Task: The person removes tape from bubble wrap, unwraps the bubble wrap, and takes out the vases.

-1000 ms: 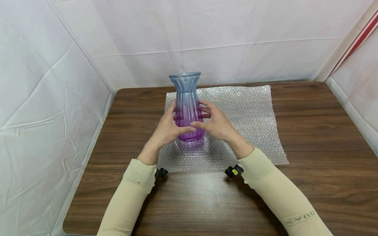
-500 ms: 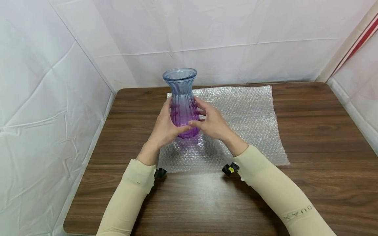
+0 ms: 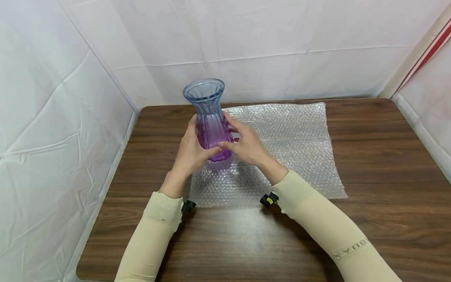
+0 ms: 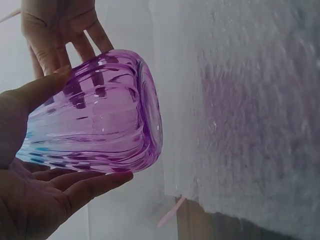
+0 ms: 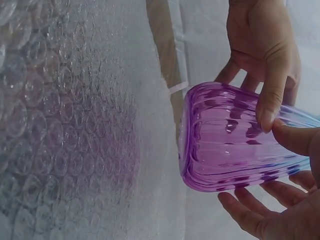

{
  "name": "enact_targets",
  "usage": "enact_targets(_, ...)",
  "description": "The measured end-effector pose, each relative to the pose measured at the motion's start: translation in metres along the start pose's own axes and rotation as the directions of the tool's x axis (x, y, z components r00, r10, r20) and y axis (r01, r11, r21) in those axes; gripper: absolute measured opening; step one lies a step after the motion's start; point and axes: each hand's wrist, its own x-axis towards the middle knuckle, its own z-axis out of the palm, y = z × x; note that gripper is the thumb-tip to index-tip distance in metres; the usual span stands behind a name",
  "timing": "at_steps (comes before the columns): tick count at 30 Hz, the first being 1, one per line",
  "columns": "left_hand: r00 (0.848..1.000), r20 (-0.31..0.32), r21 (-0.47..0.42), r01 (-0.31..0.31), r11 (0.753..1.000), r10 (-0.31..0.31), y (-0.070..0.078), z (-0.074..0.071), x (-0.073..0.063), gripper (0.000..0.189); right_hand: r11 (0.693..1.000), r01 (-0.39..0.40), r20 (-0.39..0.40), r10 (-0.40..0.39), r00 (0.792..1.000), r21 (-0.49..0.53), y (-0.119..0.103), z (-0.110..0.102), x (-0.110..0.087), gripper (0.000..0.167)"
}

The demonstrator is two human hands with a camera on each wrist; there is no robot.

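A ribbed glass vase (image 3: pixel 210 121), blue at its flared mouth and purple toward the base, is held between both hands over a sheet of bubble wrap (image 3: pixel 289 145). My left hand (image 3: pixel 190 150) grips its left side and my right hand (image 3: pixel 248 145) its right, thumbs meeting across the front near the base. In the left wrist view, a gap shows between the bottom of the vase (image 4: pixel 105 115) and the wrap (image 4: pixel 260 120). From the right wrist, fingers show through the purple glass (image 5: pixel 225 145). The vase leans slightly left, mouth up.
The bubble wrap lies flat on a dark wood-grain table (image 3: pixel 380 156). White sheeting (image 3: pixel 260 74) hangs behind the table's far edge and along both sides. Small black wrist cameras (image 3: pixel 269 199) sit under the cuffs.
Both hands have moved the vase leftward and slightly up. Its mouth has tipped more toward the head camera, so more of the opening shows. The bubble wrap stays in place.
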Motion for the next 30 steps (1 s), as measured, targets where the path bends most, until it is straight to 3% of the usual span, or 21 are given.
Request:
enact_targets(18,0.992,-0.120,0.038,-0.025,0.999,0.029,-0.010,-0.010,0.003,0.109,1.000,0.030,-0.021,-0.030,0.999,-0.002,-0.003,0.017,0.020,0.089)
enact_targets(30,0.987,-0.151,0.049,-0.052,0.997,0.059,-0.021,-0.021,0.010,0.109,0.999,0.007,-0.031,-0.009,0.999,-0.053,-0.006,0.030,0.036,0.086)
